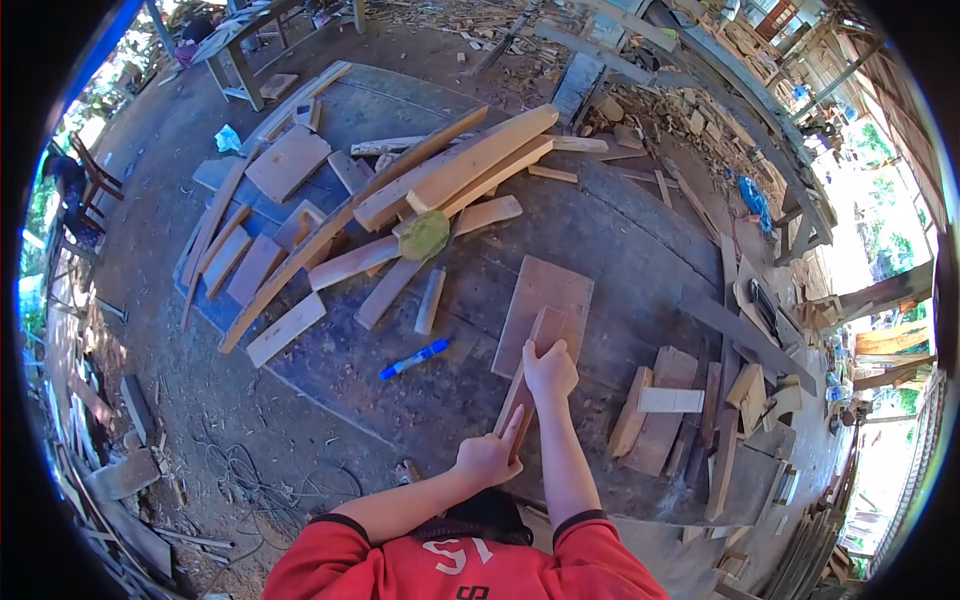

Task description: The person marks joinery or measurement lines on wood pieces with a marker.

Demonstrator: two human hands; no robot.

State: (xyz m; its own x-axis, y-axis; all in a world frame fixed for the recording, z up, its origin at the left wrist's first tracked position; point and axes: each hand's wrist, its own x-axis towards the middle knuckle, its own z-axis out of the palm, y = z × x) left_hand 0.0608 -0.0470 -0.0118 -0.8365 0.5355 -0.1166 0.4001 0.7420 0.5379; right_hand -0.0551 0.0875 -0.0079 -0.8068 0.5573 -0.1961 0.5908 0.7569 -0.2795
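Note:
A narrow reddish wooden strip (pixel 532 352) lies along a wide flat board (pixel 545 300) on the dark workbench (pixel 620 250). My right hand (pixel 550 370) presses down on the middle of the strip. My left hand (pixel 488 458) grips the strip's near end, thumb laid along it. Both arms wear red sleeves.
A blue-and-white marker (pixel 414 358) lies left of the board. Long planks (pixel 440 175) and offcuts pile up at the far left, with a yellow-green cloth (pixel 425 235) among them. Short blocks (pixel 665 415) lie to the right. Scrap wood and cables litter the dirt floor.

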